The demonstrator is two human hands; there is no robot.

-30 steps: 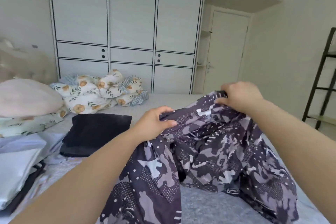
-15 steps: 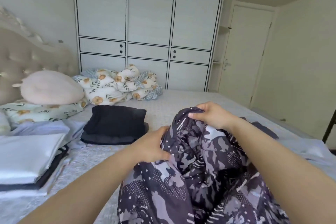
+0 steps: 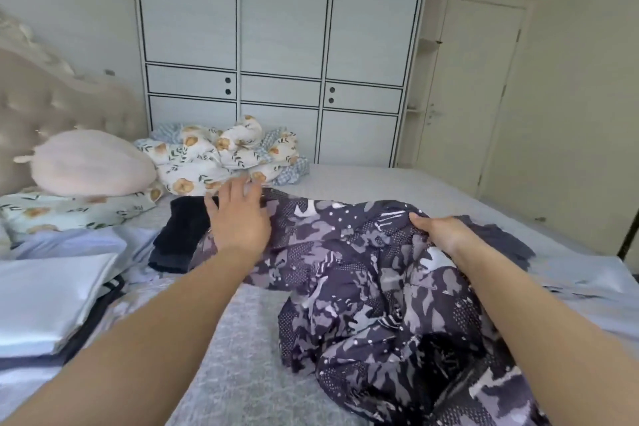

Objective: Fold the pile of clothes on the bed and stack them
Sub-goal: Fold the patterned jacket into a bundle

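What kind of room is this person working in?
Most likely a home bedroom: a bed with a tufted headboard, a pink pillow at its head, and a tall white wardrobe against the far wall.

Purple camouflage-print garment (image 3: 380, 287) runs off the bottom edge; lower part unseen. Right hand (image 3: 439, 232) fingers buried in its fabric, fingertips hidden. Left hand (image 3: 238, 214) motion-blurred, covering part of the folded dark navy clothes (image 3: 179, 235). Pale blue folded stack (image 3: 41, 297) cut off by the left edge.
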